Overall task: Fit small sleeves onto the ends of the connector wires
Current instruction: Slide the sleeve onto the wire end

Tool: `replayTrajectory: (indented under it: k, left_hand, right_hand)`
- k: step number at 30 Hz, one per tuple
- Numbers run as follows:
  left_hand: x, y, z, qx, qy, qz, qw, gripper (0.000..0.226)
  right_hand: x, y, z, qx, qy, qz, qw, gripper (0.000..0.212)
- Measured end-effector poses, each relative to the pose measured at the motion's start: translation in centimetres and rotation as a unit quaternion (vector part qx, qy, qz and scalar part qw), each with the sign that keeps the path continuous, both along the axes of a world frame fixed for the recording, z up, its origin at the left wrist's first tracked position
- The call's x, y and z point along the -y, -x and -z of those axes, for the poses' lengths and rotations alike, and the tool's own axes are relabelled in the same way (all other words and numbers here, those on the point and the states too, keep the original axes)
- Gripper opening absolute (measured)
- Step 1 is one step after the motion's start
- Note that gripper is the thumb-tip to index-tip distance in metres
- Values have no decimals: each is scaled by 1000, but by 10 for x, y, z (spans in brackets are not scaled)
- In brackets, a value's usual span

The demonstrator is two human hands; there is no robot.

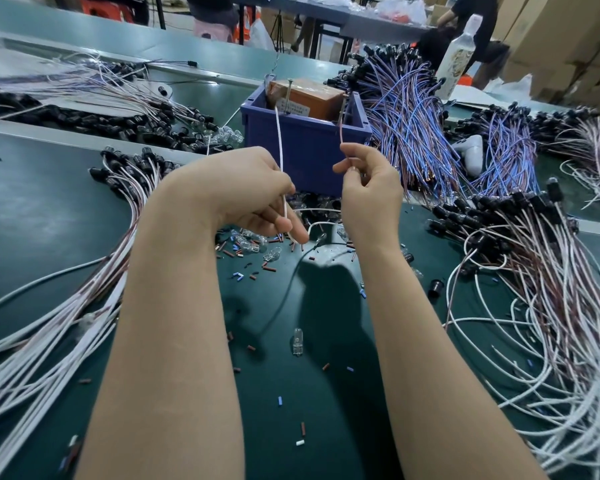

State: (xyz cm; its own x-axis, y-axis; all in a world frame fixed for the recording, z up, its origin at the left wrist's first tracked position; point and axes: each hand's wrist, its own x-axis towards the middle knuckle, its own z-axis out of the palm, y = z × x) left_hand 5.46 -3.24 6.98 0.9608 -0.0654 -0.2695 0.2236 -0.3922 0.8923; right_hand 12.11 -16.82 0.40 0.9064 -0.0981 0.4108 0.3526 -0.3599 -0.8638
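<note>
Connector wires, two in hand, both rising upright in front of the bin: one white wire [280,143] gripped by left hand [253,195], fingers curled round it, thumb on top; one brown wire [341,133] pinched between thumb and forefinger of right hand [368,192], other fingers loosely curled. Cannot tell if either tip carries a sleeve. Loose sleeves [268,268] in brown, blue and white, dozens on green mat [49,202] below the hands, too many to count. One clear bulb [297,341] alone between forearms. One blue bin [305,147] holding one orange box [309,98]. Wire heaps, at least four: left heap [49,323], right heap [551,323], blue-brown heap [406,116] touching bin
</note>
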Motion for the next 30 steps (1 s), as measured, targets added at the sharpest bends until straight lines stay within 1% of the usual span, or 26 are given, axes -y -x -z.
replayTrajectory:
  k: [10,30]
  left_hand:
    - [2,-2,0,16,-13,16,1000,15]
    - [-1,-4,3,10,-3,-18,1000,14]
  right_hand:
    - [0,0,0,5,-12,9,1000,31]
    - [-1,1,0,7,-12,9,1000,30]
